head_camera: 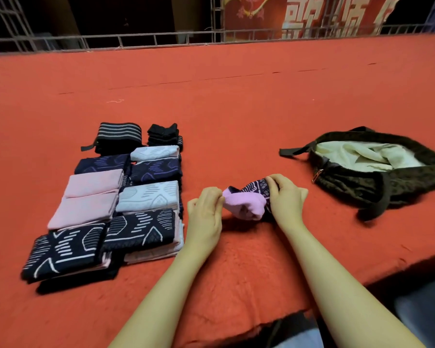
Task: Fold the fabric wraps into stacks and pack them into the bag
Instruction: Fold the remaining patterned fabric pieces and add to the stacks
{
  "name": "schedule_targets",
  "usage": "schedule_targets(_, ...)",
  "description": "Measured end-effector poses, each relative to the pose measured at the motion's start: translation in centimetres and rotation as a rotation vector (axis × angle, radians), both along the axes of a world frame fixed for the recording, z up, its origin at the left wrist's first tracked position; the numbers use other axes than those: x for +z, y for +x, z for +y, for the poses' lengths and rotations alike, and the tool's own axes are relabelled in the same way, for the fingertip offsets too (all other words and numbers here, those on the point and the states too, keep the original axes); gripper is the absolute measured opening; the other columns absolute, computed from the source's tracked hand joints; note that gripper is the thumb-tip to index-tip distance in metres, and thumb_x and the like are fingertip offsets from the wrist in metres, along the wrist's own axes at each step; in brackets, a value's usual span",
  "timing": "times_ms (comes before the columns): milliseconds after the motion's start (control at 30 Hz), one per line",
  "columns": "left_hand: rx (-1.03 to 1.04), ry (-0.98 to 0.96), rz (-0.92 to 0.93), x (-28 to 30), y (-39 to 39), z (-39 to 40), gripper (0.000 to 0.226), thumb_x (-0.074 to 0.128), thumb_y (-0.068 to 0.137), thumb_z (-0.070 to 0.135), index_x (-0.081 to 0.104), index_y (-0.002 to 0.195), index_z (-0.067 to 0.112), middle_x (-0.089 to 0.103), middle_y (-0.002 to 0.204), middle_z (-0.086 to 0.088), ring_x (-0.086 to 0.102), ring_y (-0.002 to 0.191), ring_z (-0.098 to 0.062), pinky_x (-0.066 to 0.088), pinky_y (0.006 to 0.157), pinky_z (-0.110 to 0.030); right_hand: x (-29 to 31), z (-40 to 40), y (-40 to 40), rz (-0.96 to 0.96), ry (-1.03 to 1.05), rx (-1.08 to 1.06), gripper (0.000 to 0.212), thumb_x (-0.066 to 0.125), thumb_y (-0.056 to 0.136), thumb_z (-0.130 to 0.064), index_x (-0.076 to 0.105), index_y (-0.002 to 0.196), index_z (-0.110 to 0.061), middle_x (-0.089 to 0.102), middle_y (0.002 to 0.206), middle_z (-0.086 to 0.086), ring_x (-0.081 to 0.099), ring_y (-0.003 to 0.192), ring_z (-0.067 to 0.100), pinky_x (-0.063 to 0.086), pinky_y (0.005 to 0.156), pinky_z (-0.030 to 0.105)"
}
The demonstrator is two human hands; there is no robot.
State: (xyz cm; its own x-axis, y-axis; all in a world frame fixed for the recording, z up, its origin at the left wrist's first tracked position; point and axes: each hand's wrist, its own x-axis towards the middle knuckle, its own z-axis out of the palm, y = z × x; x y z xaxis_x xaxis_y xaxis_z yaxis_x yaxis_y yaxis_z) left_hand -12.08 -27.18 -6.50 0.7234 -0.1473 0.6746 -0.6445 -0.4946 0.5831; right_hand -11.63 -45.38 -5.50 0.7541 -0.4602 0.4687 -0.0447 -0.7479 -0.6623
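1. Two hands on one pink-and-navy wrap (pixel 246 203) at centre: left hand (pixel 206 209) pinching its nine-o'clock end, right hand (pixel 285 194) curled over the other, apparently mid-fold.
2. Folded stacks (pixel 116 199) waiting at nine o'clock; open bag (pixel 377 169) at two o'clock, ready for packing.

- Fabric wrap in work (pixel 246 202): a small bundle, pink side outward with a dark purple patterned side showing at its far end, partly folded, at centre.
- Folded wraps (pixel 116 202): flat rectangles in 2 adjoining columns at left, in pink, white, navy and black.
- Bag (pixel 372 169): dark, patterned, lying open at right, pale lining exposed, 1 strap trailing left.
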Motion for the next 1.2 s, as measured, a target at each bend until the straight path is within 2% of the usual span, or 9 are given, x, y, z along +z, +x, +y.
schedule_targets(100,0.014,-0.02,-0.005,-0.4,-0.1,0.4,0.009,0.035,0.096,0.028,0.044,0.094,0.026,0.046,0.092,0.012,0.046,0.084,-0.009,0.028,0.071,-0.027,-0.1,-0.1,0.6,0.07,-0.024,-0.051,0.023,0.045,0.099,-0.026,0.065,0.089,-0.022,0.068,0.091,-0.002,0.059,0.091,0.018,0.014,0.072,0.03)
schedule_targets(233,0.083,0.038,0.193,0.3,-0.4,0.0,0.03,0.032,0.088,0.037,0.053,0.094,0.017,0.055,0.099,0.002,0.053,0.096,-0.023,0.036,0.08,-0.035,-0.1,0.4,0.8,0.09,-0.015,-0.032,0.022,0.047,0.098,-0.025,0.067,0.091,-0.021,0.069,0.096,-0.002,0.059,0.095,0.018,0.013,0.072,0.028)
schedule_targets(367,0.069,0.249,0.069,2.2,0.2,-1.8,0.047,0.03,0.087,0.041,0.06,0.112,0.016,0.057,0.124,0.001,0.045,0.114,-0.019,0.03,0.09,-0.036,0.7,1.0,0.9,0.038,0.034,0.034,0.02,0.049,0.097,-0.026,0.068,0.089,-0.024,0.069,0.096,-0.006,0.058,0.096,0.013,0.014,0.071,0.029)
schedule_targets(467,0.036,0.547,-0.016,2.5,1.1,-3.1,0.046,0.029,0.087,0.04,0.067,0.098,0.018,0.065,0.103,0.001,0.058,0.096,-0.025,0.037,0.079,-0.039,1.2,1.3,1.1,0.017,0.031,0.066,0.02,0.049,0.097,-0.027,0.065,0.085,-0.029,0.068,0.092,-0.008,0.058,0.092,0.01,0.014,0.07,0.03)
schedule_targets(600,0.1,0.678,-0.163,1.5,1.9,-2.6,0.031,0.038,0.081,0.035,0.066,0.079,0.02,0.06,0.083,0.003,0.058,0.075,-0.024,0.037,0.07,-0.034,1.0,1.2,1.1,0.045,-0.079,0.019,0.023,0.047,0.098,-0.027,0.068,0.09,-0.025,0.067,0.093,-0.005,0.057,0.093,0.014,0.014,0.073,0.03)
schedule_targets(833,0.001,0.356,-0.198,-0.2,1.3,0.3,0.008,0.043,0.091,0.03,0.049,0.092,0.025,0.057,0.092,0.005,0.047,0.088,-0.014,0.025,0.075,-0.031,-0.1,0.4,1.9,0.1,-0.287,-0.067,0.026,0.043,0.1,-0.027,0.067,0.093,-0.021,0.063,0.088,0.001,0.058,0.086,0.023,0.016,0.078,0.035)
schedule_targets(967,0.038,0.068,-0.055,-0.5,0.5,0.2,0.008,0.04,0.094,0.028,0.045,0.1,0.029,0.052,0.103,0.01,0.047,0.094,-0.008,0.025,0.079,-0.028,-0.5,-0.8,2.3,0.11,-0.39,-0.136,0.024,0.047,0.098,-0.024,0.068,0.092,-0.014,0.063,0.085,0.009,0.061,0.08,0.031,0.019,0.078,0.038)
schedule_targets(1067,0.032,0.03,0.066,-0.4,0.5,-0.5,0.015,0.036,0.091,0.032,0.048,0.098,0.027,0.05,0.098,0.012,0.048,0.094,-0.009,0.024,0.076,-0.026,-0.7,-1.3,2.5,0.181,-0.387,-0.172,0.025,0.047,0.098,-0.026,0.069,0.1,-0.014,0.061,0.094,0.011,0.057,0.088,0.034,0.021,0.08,0.039)
schedule_targets(1200,0.057,0.087,0.194,0.5,1.2,-1.2,0.025,0.038,0.088,0.033,0.056,0.096,0.017,0.054,0.098,0.008,0.051,0.096,-0.014,0.025,0.077,-0.028,-0.7,0.0,0.9,-0.114,-0.374,-0.082,0.035,0.046,0.088,-0.032,0.066,0.112,-0.017,0.06,0.109,0.008,0.045,0.1,0.026,0.023,0.083,0.038)
